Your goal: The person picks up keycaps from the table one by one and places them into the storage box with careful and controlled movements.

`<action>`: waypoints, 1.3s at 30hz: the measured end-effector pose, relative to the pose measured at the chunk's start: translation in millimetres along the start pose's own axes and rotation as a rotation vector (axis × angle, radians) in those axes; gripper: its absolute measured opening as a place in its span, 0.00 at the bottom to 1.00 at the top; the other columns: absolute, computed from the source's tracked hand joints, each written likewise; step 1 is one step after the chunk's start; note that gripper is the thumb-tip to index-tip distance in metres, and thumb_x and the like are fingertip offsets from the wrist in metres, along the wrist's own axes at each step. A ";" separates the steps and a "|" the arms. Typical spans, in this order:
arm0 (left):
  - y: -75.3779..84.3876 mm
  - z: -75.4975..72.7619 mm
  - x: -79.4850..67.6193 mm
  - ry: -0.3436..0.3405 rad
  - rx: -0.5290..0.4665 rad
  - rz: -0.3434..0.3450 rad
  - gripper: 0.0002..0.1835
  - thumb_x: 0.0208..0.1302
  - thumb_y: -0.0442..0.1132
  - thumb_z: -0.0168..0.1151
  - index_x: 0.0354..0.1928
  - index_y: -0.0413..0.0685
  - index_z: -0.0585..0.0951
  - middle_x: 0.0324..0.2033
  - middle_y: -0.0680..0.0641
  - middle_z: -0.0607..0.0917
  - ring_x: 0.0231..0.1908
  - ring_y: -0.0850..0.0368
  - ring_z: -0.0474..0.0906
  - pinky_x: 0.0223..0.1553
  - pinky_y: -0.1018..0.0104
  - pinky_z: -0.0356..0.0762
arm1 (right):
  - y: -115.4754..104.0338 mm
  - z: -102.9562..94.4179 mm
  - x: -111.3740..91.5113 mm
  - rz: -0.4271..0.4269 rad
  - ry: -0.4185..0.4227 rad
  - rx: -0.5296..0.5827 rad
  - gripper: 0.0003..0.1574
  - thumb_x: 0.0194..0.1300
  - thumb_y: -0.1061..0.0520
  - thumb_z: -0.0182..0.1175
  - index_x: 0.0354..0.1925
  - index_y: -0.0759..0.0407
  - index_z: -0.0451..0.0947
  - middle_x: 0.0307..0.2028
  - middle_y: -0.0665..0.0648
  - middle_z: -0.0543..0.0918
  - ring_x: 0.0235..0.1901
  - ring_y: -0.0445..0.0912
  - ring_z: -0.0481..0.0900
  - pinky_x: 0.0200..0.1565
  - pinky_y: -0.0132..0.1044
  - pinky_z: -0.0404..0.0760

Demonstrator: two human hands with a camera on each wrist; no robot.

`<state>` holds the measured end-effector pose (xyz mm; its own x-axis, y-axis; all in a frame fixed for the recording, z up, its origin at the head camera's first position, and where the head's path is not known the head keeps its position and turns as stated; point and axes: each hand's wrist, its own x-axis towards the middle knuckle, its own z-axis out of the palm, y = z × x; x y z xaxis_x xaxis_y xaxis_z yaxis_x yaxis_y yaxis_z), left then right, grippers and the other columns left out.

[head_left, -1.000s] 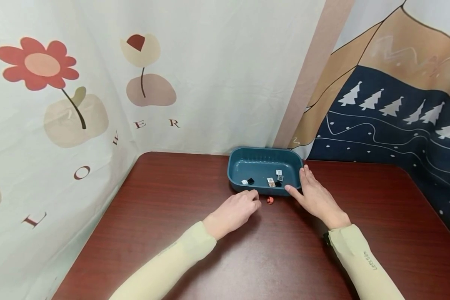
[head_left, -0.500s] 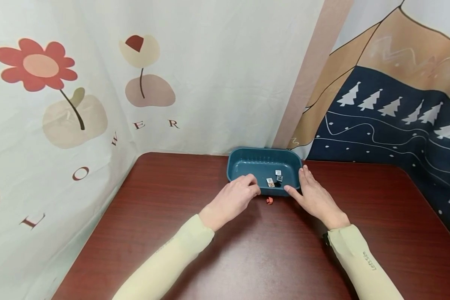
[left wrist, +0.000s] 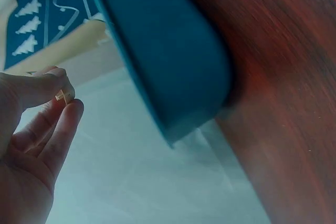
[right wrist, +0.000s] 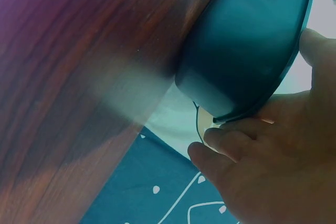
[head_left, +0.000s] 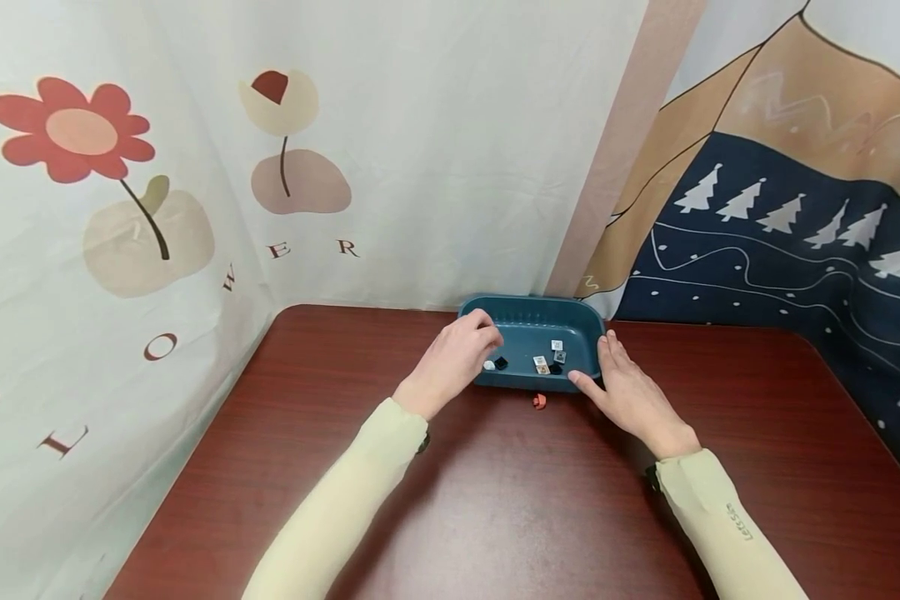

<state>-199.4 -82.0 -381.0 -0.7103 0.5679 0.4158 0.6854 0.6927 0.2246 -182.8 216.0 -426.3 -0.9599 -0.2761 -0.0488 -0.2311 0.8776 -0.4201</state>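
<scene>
A dark teal rectangular bin (head_left: pixel 528 383) stands at the back of the table, holding several small square keycap-like pieces in white, black and grey. My left hand (head_left: pixel 452 360) is over the bin's left end. In the left wrist view its thumb and fingers pinch a small yellowish piece (left wrist: pixel 65 96); its exact kind is too small to tell, and the head view hides it. My right hand (head_left: pixel 633 396) rests on the bin's right front corner, thumb on the front rim and straight fingers along the right side. A small orange-red piece (head_left: pixel 540 402) lies on the table before the bin.
The reddish-brown wooden table (head_left: pixel 450 533) reaches back to a printed curtain (head_left: pixel 420 150) that hangs behind the bin. Inside the bin, white (head_left: pixel 489 365) and black (head_left: pixel 501 363) pieces lie near the left front, with others (head_left: pixel 557 345) toward the right.
My left hand has risen from the table in front of the bin and moved back and left, over its left end. The right hand stays in place on the bin.
</scene>
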 end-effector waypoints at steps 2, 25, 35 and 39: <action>-4.6 3.8 3.2 -0.017 -0.003 -0.029 0.06 0.68 0.31 0.69 0.44 0.46 0.89 0.44 0.46 0.81 0.43 0.55 0.81 0.45 0.68 0.82 | 0.2 0.1 0.2 0.000 -0.001 0.000 0.66 0.75 0.23 0.45 0.79 0.77 0.43 0.80 0.75 0.41 0.78 0.69 0.45 0.72 0.65 0.53; -24.5 36.2 36.3 -0.311 0.093 -0.243 0.09 0.73 0.33 0.64 0.49 0.45 0.90 0.45 0.45 0.85 0.48 0.51 0.81 0.46 0.63 0.83 | 2.0 1.9 1.3 0.009 0.001 -0.015 0.66 0.75 0.24 0.46 0.79 0.76 0.43 0.80 0.74 0.41 0.78 0.69 0.45 0.71 0.65 0.54; -27.9 45.8 37.5 -0.338 0.111 -0.288 0.08 0.74 0.34 0.64 0.47 0.46 0.90 0.44 0.46 0.87 0.45 0.53 0.82 0.44 0.64 0.83 | 0.8 0.9 0.7 0.015 -0.002 -0.015 0.65 0.75 0.25 0.47 0.79 0.76 0.43 0.80 0.74 0.41 0.78 0.69 0.45 0.72 0.65 0.54; -27.7 46.5 38.3 -0.348 0.117 -0.300 0.07 0.73 0.35 0.64 0.45 0.47 0.91 0.43 0.46 0.86 0.45 0.53 0.82 0.43 0.63 0.83 | 1.0 0.8 0.7 0.017 -0.006 -0.016 0.65 0.75 0.25 0.46 0.79 0.76 0.42 0.80 0.74 0.40 0.78 0.69 0.45 0.72 0.65 0.54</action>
<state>-253.0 -58.8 -412.3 -0.8995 0.4363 0.0237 0.4332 0.8831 0.1802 -183.5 216.4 -427.5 -0.9628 -0.2634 -0.0611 -0.2173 0.8882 -0.4047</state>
